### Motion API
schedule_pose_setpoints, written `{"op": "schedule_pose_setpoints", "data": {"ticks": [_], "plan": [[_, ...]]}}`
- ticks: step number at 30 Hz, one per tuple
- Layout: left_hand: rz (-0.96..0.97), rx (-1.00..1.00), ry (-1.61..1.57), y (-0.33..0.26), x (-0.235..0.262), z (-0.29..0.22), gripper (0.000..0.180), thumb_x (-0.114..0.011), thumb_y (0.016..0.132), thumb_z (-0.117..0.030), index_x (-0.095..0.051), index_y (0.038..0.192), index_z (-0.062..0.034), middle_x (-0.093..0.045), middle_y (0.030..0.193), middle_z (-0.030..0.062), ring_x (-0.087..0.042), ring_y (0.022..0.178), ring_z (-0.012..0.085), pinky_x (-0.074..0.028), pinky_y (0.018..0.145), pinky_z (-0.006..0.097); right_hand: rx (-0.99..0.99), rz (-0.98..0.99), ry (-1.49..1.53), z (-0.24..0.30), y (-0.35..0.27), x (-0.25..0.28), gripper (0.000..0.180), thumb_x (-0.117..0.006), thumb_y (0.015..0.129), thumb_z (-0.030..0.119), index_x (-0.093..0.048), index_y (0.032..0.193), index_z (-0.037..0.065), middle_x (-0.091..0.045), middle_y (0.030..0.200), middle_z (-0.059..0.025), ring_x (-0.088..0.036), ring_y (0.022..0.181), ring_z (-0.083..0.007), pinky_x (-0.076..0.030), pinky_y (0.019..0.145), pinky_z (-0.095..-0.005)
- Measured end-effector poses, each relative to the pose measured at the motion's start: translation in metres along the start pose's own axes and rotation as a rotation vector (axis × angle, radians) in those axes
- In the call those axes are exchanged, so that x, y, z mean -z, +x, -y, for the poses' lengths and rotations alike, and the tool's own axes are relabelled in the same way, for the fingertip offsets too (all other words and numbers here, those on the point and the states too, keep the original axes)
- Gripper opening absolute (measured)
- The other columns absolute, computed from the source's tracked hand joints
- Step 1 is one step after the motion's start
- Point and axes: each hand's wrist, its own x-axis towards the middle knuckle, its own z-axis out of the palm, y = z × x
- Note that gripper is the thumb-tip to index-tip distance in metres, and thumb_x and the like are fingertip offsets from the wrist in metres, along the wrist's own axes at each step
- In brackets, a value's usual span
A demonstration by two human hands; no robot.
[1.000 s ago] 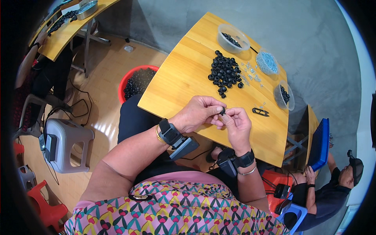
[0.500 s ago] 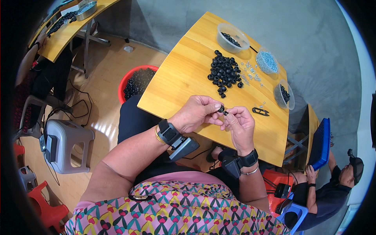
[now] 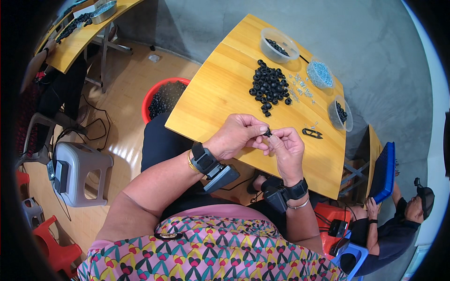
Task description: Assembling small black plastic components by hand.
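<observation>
My left hand [image 3: 236, 136] and my right hand [image 3: 288, 151] meet above the near edge of the yellow wooden table [image 3: 211, 75]. Between the fingertips of both, a small black plastic part [image 3: 267, 133] is pinched, largely covered by fingers and thumbs. Beyond them lies a pile of round black plastic pieces [image 3: 270, 84]. Tiny silvery or clear bits [image 3: 302, 89] are scattered to its right. A flat black tool resembling thread snips [image 3: 312, 133] rests right of my right hand.
Along the table's far right side stand three clear tubs [image 3: 281, 59], two with black pieces, one with light blue bits. A red basin [image 3: 146, 104] of black pieces is left on the floor, near a grey stool [image 3: 77, 164]. At right, a person [image 3: 391, 239] holds a blue tray [image 3: 384, 173].
The black part between my fingertips is slightly turned and shows less, with the fingers closer around it. Both hands stay nearly in place.
</observation>
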Motion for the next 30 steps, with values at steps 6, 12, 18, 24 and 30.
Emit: {"op": "schedule_pose_setpoints", "data": {"ticks": [6, 12, 18, 24, 30], "plan": [[-0.025, -0.001, 0.047, 0.000, -0.003, -0.001, 0.013, -0.055, 0.084, -0.007, -0.057, 0.086, 0.0055, -0.055, 0.069, 0.0075, -0.057, 0.062, 0.0151, -0.055, 0.065, 0.030, 0.063, 0.006, -0.136, 0.002, -0.001, -0.002, 0.007, -0.052, 0.082, -0.002, -0.047, 0.086, 0.000, -0.056, 0.076, -0.0065, -0.055, 0.061, -0.0101, -0.047, 0.053, -0.0219], [-0.021, -0.025, 0.067, 0.000, -0.003, 0.000, 0.013, -0.054, 0.084, -0.005, -0.057, 0.087, 0.0067, -0.055, 0.069, 0.0082, -0.058, 0.063, 0.0169, -0.055, 0.065, 0.031, 0.134, -0.008, -0.092, -0.003, 0.000, -0.005, 0.010, -0.051, 0.081, -0.006, -0.044, 0.084, 0.001, -0.052, 0.082, -0.0072, -0.055, 0.064, -0.0107, -0.047, 0.053, -0.0222], [0.026, 0.020, 0.073, 0.001, 0.001, 0.000, 0.014, -0.053, 0.084, -0.004, -0.057, 0.094, 0.0054, -0.056, 0.073, 0.0071, -0.056, 0.065, 0.0133, -0.055, 0.067, 0.030, 0.182, 0.052, -0.166, -0.008, 0.000, -0.003, 0.012, -0.052, 0.081, -0.006, -0.043, 0.085, 0.002, -0.051, 0.081, -0.0061, -0.053, 0.064, -0.0097, -0.045, 0.052, -0.0210], [0.087, 0.024, 0.025, 0.002, 0.004, -0.001, 0.030, -0.053, 0.084, -0.003, -0.046, 0.112, 0.0030, -0.057, 0.079, 0.0074, -0.057, 0.067, 0.0124, -0.054, 0.069, 0.029, 0.061, 0.100, -0.142, 0.001, -0.002, -0.004, 0.018, -0.048, 0.082, -0.006, -0.042, 0.098, 0.001, -0.048, 0.078, -0.0041, -0.051, 0.061, -0.0079, -0.044, 0.050, -0.0200], [0.106, 0.024, 0.051, 0.001, 0.003, -0.003, 0.054, -0.053, 0.083, -0.002, -0.023, 0.128, 0.0011, -0.058, 0.083, 0.0099, -0.060, 0.077, 0.0161, -0.053, 0.071, 0.029, 0.094, 0.226, -0.496, 0.011, -0.001, -0.001, 0.027, -0.043, 0.084, -0.001, -0.046, 0.111, 0.000, -0.050, 0.079, -0.0066, -0.051, 0.059, -0.0091, -0.043, 0.049, -0.0211]]}}
